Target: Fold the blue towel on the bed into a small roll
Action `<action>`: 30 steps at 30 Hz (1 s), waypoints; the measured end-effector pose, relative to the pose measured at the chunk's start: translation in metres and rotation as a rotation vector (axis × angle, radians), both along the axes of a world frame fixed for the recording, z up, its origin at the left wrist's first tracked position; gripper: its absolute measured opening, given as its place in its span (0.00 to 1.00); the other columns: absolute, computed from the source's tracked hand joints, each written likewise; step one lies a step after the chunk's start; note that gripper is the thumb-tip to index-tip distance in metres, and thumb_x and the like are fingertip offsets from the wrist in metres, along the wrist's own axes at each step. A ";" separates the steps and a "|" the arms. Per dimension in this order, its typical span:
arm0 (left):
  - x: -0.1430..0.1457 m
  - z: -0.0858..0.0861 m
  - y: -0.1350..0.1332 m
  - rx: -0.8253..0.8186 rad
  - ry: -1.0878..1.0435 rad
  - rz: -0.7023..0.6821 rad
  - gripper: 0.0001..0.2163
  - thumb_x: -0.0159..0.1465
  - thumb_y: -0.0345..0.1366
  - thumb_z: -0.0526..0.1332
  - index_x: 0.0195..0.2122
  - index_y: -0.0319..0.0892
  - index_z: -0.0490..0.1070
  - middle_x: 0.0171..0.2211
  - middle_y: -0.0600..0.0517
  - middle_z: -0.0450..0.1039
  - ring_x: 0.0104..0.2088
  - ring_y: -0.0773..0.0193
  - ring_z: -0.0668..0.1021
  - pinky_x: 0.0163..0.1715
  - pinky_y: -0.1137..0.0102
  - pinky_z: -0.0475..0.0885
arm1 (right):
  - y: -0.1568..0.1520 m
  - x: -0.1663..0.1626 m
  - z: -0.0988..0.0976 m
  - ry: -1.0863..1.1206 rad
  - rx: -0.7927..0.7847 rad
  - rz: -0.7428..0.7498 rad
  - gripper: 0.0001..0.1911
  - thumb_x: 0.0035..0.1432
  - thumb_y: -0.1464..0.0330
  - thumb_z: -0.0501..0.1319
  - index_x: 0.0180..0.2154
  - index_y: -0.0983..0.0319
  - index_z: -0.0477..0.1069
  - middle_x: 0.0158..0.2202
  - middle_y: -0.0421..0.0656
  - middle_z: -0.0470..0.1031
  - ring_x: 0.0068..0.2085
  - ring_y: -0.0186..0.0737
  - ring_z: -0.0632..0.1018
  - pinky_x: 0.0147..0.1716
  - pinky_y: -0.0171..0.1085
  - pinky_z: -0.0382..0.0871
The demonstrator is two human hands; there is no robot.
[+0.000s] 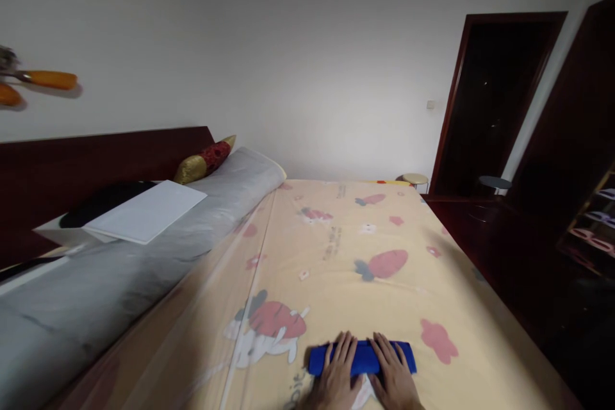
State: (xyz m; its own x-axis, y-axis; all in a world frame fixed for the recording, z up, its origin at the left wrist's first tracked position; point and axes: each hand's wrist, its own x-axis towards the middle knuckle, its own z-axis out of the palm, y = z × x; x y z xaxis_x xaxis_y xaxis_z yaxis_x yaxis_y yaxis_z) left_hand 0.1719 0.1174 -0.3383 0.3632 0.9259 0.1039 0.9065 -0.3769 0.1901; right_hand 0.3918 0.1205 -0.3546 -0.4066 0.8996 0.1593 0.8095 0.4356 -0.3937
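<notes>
head | blue cloth [361, 359] lies folded into a narrow band at the bed's [336, 237] near edge; looks nearly finished, only flattening seems left | left hand [336, 375] and right hand [394, 375] palms down, side by side on it | fingers [343, 346] spread flat, pinching nothing

A printed bed sheet [365, 230] bears a blue cloth [361, 357].

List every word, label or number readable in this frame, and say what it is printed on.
Nothing can be read.
Small dark print on the yellow strawberry-patterned bedsheet: too blurred to read.
A few characters by the left hand, beside the folded blue cloth: blurred, partly covered.
</notes>
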 end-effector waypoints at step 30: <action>-0.058 0.005 -0.013 0.088 0.120 0.259 0.30 0.62 0.40 0.53 0.66 0.51 0.50 0.68 0.52 0.52 0.67 0.49 0.54 0.62 0.48 0.45 | 0.001 0.043 0.003 -0.009 -0.147 -0.219 0.32 0.58 0.60 0.50 0.64 0.57 0.55 0.68 0.45 0.52 0.68 0.47 0.53 0.63 0.52 0.50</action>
State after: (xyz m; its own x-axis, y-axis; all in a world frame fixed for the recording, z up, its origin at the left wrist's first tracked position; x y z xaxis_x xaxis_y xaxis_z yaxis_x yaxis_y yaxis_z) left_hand 0.1143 0.1048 -0.3334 0.1303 0.9786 0.1590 0.9887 -0.1402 0.0524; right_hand 0.4353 0.1216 -0.3517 -0.2004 0.9796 0.0180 0.8820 0.1884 -0.4319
